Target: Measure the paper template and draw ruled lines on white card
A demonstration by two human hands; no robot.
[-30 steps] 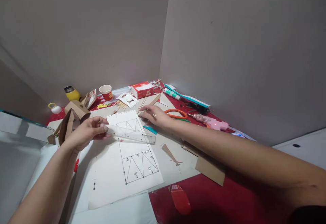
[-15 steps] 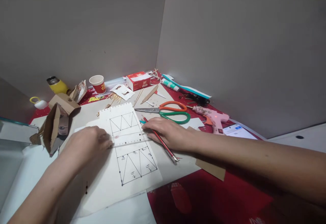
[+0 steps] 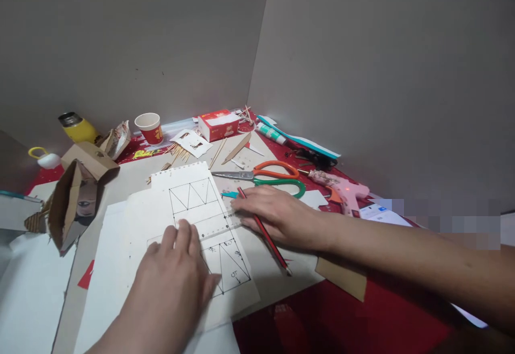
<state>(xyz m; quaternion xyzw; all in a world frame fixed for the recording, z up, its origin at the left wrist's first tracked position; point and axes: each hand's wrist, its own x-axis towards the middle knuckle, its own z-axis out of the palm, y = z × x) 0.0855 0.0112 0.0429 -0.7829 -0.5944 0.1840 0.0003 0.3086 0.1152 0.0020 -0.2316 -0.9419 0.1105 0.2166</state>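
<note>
My left hand (image 3: pixel 173 268) lies flat on a sheet of paper (image 3: pixel 193 174), its fingers stretched over a clear ruler (image 3: pixel 213 229) and its thumb apart. Drawn on the sheet are black lines forming zigzag triangles with handwritten marks; the hand covers part of the lower drawing. A red and black pencil (image 3: pixel 265 233) slants across my right hand (image 3: pixel 281 217), tucked between its curled fingers. The fingertips of this hand also rest at the ruler's right end, where the grip is partly hidden. Just beyond it lie scissors (image 3: pixel 235 175) with orange and green handles.
A pink glue gun (image 3: pixel 346 190) lies at right near a lit phone (image 3: pixel 384 213). Behind the paper are wooden sticks (image 3: pixel 177 155), a paper cup (image 3: pixel 148 128), and a red box (image 3: pixel 218 126). Folded cardboard (image 3: pixel 66 204) and a yellow bottle (image 3: pixel 78 127) stand at left.
My left hand has moved right from the paper's left side onto the ruler and drawing, its fingers now spread. My right hand stays by the ruler's end with the pencil. The view has shifted slightly.
</note>
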